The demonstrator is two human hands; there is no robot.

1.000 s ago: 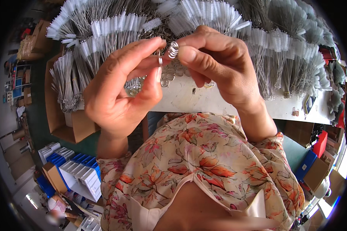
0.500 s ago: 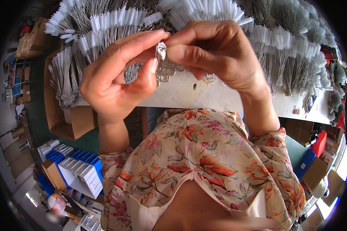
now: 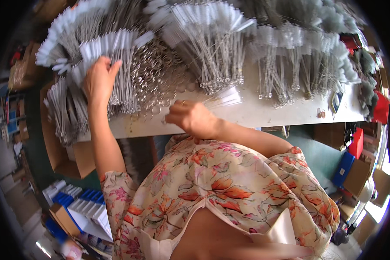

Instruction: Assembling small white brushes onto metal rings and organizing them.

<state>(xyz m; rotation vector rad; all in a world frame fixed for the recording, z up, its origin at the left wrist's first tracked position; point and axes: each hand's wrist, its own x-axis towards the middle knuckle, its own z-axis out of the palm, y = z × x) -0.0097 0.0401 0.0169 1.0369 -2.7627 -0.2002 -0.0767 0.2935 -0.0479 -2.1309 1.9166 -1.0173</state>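
My left hand (image 3: 99, 82) reaches to a bundle of thin wire-handled brushes (image 3: 125, 65) with white bristle heads, at the left of the table. Its thumb stands apart from the fingers, and nothing shows between them. Close to the table's front edge is my right hand (image 3: 191, 118), its fingers curled together. Whatever it may hold is hidden or too small to name. Just beyond it lies a heap of loose metal rings (image 3: 154, 71), with a few rings scattered toward the edge. Several loose brushes (image 3: 229, 96) lie flat to the right of that hand.
More brush bundles (image 3: 214, 47) cover the back of the white table (image 3: 255, 113), reaching to the right (image 3: 297, 56). An open cardboard box (image 3: 80, 158) stands at the table's left end. White and blue plastic bins (image 3: 89, 212) are at the lower left.
My hands were together, pinching a small shiny metal piece up close. Now they are apart: the left has gone to the brushes at left, the right has lowered toward the table edge.
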